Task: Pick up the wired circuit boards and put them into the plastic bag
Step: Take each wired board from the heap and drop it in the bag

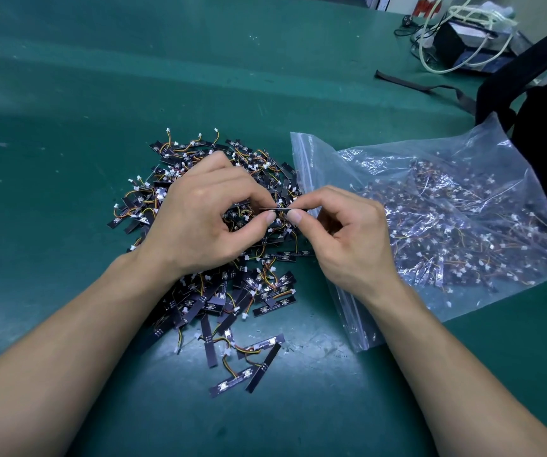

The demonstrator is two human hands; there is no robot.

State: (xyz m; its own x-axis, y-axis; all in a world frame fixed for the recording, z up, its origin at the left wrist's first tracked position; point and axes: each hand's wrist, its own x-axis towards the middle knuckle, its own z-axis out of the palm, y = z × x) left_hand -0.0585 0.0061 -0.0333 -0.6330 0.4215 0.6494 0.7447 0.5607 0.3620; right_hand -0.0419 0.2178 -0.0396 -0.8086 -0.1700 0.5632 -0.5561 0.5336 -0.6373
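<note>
Over the pile on the desk, left hand and right hand hold one board edge-on, fingers of both pinching it. Bag, partly filled with boards, lies just right of the pile.

The bare left forearm and right forearm stretch from the lower corners and converge, wrists bent slightly inward. The left hand shows its back, fingers curled down, with thumb and forefinger pinching one end of a thin dark circuit board. The right hand, just beside it, pinches the other end between thumb and forefinger, its other fingers curled loosely toward the palm. The two thumb tips nearly touch. The left hand's lower fingers may grip something more, but they are hidden.
</note>
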